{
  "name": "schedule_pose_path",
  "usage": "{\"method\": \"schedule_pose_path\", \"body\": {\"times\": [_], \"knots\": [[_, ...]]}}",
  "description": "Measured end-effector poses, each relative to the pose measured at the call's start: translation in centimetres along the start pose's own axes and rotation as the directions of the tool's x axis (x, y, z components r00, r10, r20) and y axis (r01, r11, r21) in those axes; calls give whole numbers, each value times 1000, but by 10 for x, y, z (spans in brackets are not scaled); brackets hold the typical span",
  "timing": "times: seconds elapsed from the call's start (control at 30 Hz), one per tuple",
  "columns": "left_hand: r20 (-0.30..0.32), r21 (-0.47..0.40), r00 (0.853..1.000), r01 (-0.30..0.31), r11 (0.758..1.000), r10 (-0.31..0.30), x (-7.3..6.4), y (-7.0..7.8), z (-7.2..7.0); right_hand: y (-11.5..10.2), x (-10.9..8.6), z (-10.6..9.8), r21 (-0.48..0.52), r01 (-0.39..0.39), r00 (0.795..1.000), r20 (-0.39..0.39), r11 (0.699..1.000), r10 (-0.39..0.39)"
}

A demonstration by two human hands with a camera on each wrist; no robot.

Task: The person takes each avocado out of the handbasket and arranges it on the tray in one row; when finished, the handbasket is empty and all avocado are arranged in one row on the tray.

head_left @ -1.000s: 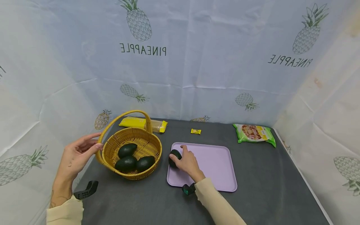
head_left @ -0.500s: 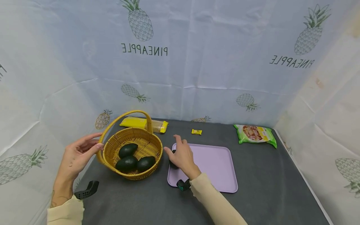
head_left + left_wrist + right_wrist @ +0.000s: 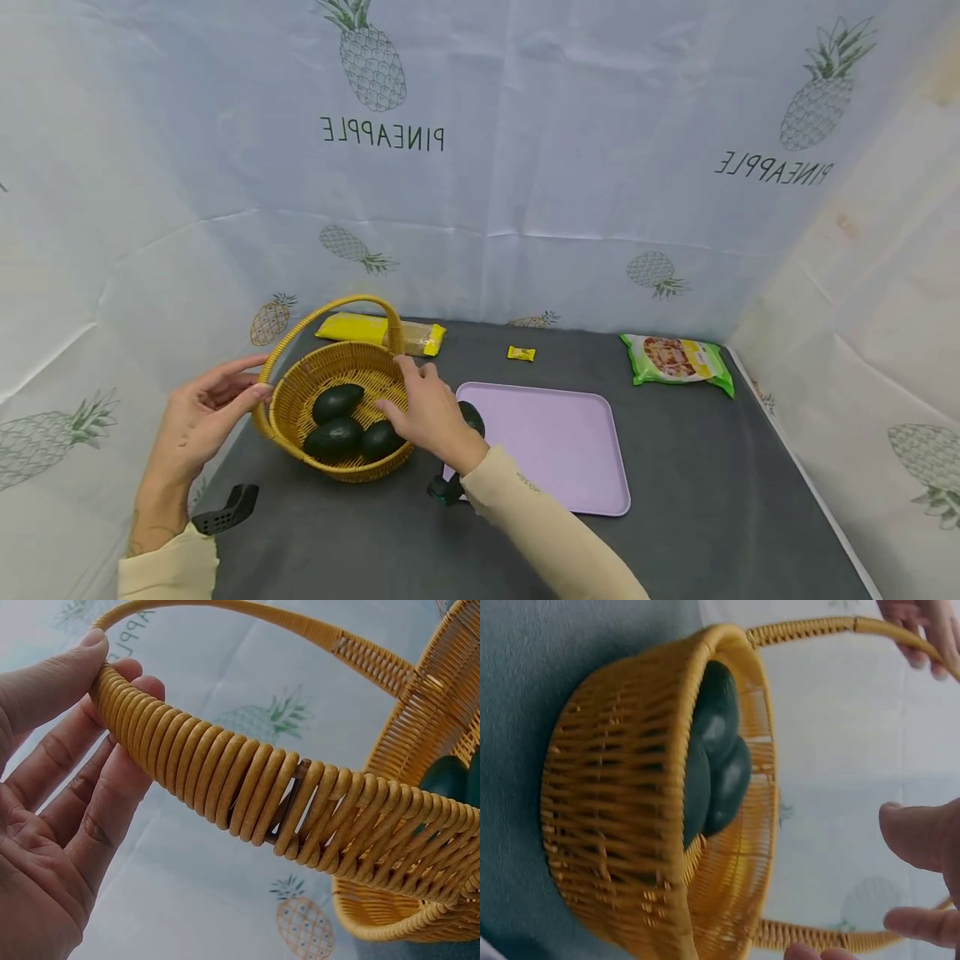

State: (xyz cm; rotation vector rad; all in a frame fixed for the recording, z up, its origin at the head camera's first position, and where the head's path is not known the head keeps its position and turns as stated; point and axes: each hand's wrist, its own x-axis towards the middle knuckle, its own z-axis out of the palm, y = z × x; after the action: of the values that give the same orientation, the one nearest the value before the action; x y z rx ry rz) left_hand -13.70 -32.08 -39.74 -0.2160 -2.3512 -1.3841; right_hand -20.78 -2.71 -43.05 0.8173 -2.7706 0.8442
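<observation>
1. On the left part of the dark grey table (image 3: 697, 467), I see a yellow wicker basket (image 3: 356, 472) standing upright, its tall handle (image 3: 202, 761) arching overhead.
2. Inside it, three dark green avocados (image 3: 333, 439) lie clustered on the woven bottom.
3. The person's left hand (image 3: 198, 417) is clamped on the left side of the handle, thumb against one face and fingers against the other.
4. The right hand (image 3: 435, 417) hangs over the basket's right rim, thumb and fingers apart, gripping nothing; whether a fingertip touches the handle, I can't tell.
5. Just right of the basket, a pale purple tray (image 3: 555, 450) lies flat, with a lone avocado (image 3: 472, 417) at its left side, partly hidden by the right hand.
6. Behind the basket is a yellow packet (image 3: 352, 327); beyond the tray, a small yellow wrapper (image 3: 521, 354); near the table's far right corner, a green packet (image 3: 678, 360).
7. Around the table hangs a pale cloth (image 3: 555, 167) printed with pineapples.
</observation>
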Motion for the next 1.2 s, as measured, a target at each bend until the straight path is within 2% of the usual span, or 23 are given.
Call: {"method": "schedule_pose_path", "body": {"times": [0.17,0.37,0.53,0.7,0.93,1.2], "knots": [[7,-6,1000,-3,1000,3,0,0,-1,-5,3,12,-30,11,990,142,999,-6],[3,-2,1000,13,1000,-13,-2,1,-2,-9,10,24,-103,-8,957,287,995,37],[1,23,1000,3,1000,-3,-3,2,-1,-12,15,32,-182,34,931,363,983,35],[12,21,1000,-11,1000,11,-2,1,-2,-13,17,37,-213,70,914,405,975,23],[15,17,1000,-7,1000,7,-2,1,-1,-14,20,41,-261,98,901,434,960,26],[9,16,1000,1,1000,-1,-2,0,-1,-14,24,43,-251,108,884,467,962,23]]}}
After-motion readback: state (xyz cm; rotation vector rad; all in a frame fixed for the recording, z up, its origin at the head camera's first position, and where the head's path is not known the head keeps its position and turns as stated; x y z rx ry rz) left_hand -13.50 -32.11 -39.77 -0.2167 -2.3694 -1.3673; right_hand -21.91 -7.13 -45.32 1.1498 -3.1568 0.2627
